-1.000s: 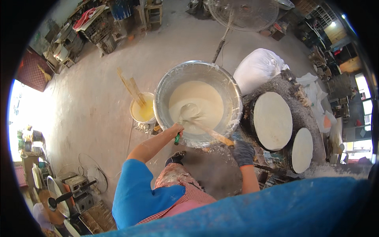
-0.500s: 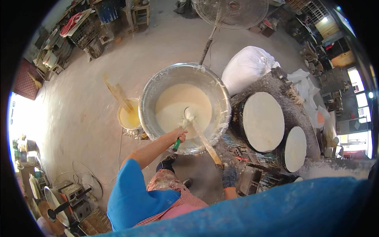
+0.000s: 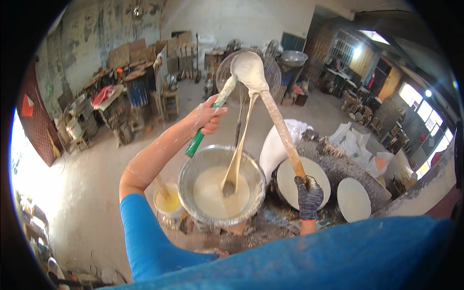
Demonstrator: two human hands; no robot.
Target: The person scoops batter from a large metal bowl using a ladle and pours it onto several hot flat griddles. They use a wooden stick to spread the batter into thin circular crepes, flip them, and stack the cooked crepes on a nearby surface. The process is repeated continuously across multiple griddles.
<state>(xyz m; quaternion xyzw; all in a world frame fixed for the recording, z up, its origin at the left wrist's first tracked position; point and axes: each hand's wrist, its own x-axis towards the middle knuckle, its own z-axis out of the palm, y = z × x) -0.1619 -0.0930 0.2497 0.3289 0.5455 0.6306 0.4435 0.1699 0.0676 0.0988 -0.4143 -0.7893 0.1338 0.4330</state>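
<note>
- Left of the metal basin (image 3: 256, 181), a bucket (image 3: 156, 200) of yellow liquid stands close by.
- Above the basin's left side, your bare left hand (image 3: 209, 117) clenches the green handle of a ladle (image 3: 248, 66), its coated bowl held high.
- Inside the basin lies pale batter (image 3: 208, 193), a thick strand stretching down from the ladle.
- Right of the basin, your gloved right hand (image 3: 310, 197) grasps a wooden stick (image 3: 282, 129), its tip meeting the ladle.
- Farther right of the basin sits a round pale disc (image 3: 354, 200).
</note>
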